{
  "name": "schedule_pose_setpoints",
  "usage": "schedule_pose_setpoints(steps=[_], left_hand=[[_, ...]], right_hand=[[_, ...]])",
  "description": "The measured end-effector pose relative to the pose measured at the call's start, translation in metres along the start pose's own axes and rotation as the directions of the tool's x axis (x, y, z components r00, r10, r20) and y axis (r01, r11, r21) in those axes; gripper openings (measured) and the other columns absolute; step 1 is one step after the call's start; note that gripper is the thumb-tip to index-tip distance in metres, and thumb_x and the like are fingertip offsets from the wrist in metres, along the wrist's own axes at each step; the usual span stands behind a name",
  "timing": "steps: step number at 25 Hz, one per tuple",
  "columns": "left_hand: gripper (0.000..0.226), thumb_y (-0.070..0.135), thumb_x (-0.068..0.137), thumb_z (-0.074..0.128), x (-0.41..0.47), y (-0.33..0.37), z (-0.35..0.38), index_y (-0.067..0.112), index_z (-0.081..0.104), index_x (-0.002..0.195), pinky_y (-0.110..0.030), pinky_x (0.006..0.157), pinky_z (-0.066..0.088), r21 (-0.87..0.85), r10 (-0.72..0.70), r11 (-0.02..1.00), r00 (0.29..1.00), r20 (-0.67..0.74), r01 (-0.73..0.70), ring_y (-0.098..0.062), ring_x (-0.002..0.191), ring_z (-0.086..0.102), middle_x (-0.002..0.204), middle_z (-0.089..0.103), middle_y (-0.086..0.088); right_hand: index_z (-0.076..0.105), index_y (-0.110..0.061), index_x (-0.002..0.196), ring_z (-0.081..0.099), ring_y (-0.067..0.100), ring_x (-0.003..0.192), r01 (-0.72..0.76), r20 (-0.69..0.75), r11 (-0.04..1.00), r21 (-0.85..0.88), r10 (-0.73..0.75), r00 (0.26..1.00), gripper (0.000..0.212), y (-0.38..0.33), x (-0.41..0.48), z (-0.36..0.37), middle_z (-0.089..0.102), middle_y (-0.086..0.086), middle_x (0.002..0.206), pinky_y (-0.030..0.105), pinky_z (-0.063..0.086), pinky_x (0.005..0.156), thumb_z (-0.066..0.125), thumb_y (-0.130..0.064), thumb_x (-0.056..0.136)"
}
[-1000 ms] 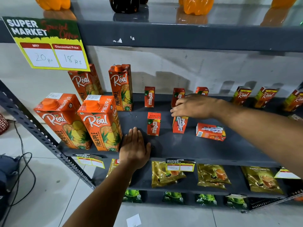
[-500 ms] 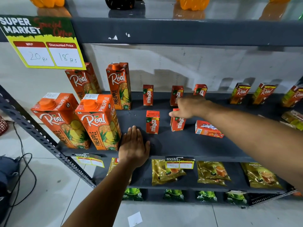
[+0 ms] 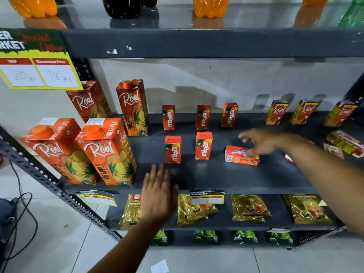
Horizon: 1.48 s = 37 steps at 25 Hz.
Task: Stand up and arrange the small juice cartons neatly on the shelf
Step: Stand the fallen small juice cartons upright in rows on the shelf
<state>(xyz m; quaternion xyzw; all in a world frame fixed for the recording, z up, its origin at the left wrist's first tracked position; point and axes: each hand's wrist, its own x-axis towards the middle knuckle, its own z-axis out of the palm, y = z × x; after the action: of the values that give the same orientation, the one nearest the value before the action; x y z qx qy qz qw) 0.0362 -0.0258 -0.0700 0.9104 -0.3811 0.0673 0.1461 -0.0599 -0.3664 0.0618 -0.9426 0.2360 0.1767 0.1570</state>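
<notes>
my right grip (image 3: pixel 258 141) was released, fingers spread, touching the fallen small carton (image 3: pixel 241 156) lying flat on the shelf (image 3: pixel 216 174). my left grip (image 3: pixel 158 196) lay flat and released at the shelf's front edge. five small cartons (image 3: pixel 203 146) stood upright just left of it.

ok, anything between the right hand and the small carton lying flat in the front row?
Nothing visible. The right hand is open just above and behind the toppled carton, fingertips at its top edge. The nearest standing carton sits apart to its left.
</notes>
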Motion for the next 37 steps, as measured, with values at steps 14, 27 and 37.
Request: schedule_pose_setpoints(steps=[14,27,37], left_hand=[[0.07,0.048,0.096,0.012,0.058,0.13,0.04,0.003,0.018,0.149,-0.035,0.119,0.003,0.013,0.213,0.975,0.958,0.192,-0.22,-0.026,0.149,0.007,0.161,0.014,-0.015],[0.071,0.05,0.095,0.011,0.054,0.135,0.044,0.005,0.021,0.149,-0.036,0.119,0.01,0.04,0.153,0.986,0.977,0.147,-0.161,-0.024,0.148,0.012,0.16,0.017,-0.014],[0.071,0.048,0.096,0.01,0.052,0.136,0.04,0.003,0.018,0.15,-0.036,0.119,0.007,0.04,0.174,0.982,0.97,0.168,-0.183,-0.026,0.149,0.008,0.161,0.013,-0.015]], right_hand=[[0.059,-0.033,0.104,0.058,0.019,0.091,0.21,-0.244,0.926,-0.313,-0.292,0.925,0.041,0.051,-0.001,-0.006,0.06,-0.004,0.106,0.035,0.048,0.07,0.074,-0.026,0.067],[0.049,-0.022,0.134,0.045,0.023,0.124,0.508,0.079,0.474,-0.719,-0.671,0.738,0.061,0.017,0.008,-0.046,0.051,0.001,0.139,0.033,0.042,0.091,0.069,-0.014,0.077],[0.059,-0.021,0.114,0.061,0.024,0.087,0.307,-0.064,0.773,-0.555,-0.407,0.911,0.069,0.003,0.022,-0.045,0.066,0.004,0.103,0.037,0.053,0.071,0.064,-0.068,0.063]])
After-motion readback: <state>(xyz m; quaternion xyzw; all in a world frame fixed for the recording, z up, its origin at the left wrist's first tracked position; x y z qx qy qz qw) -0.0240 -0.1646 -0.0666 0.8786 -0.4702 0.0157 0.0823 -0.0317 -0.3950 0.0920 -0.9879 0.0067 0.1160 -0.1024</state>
